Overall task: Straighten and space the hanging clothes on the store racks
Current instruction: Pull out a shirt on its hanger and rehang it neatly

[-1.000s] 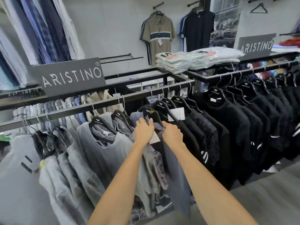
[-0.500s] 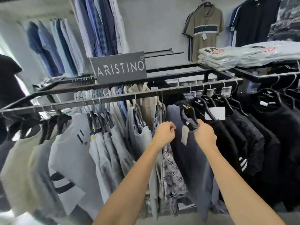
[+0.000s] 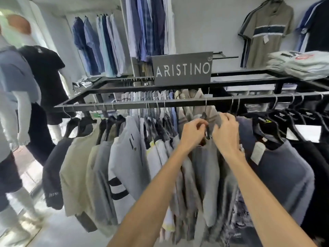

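Note:
A black metal rack rail [image 3: 178, 102] runs across the view with shirts on black hangers. At its middle hangs a grey shirt [image 3: 208, 168]. My left hand [image 3: 191, 133] pinches the left shoulder of this shirt's hanger. My right hand [image 3: 226, 134] grips the hanger's right side at the collar. A slate-blue shirt [image 3: 284, 168] hangs just to the right. Grey, white and beige shirts [image 3: 124, 157] crowd the rail to the left.
An ARISTINO sign [image 3: 182, 69] stands on the rack top. Folded shirts [image 3: 300, 65] are stacked at the right end. Two dressed mannequins [image 3: 35, 90] stand in the aisle at the left. Shirts hang on the back wall [image 3: 147, 27].
My view has swung left along the rail. Both hands have left the dark blue shirt's hanger and now hold the grey shirt's hanger further left.

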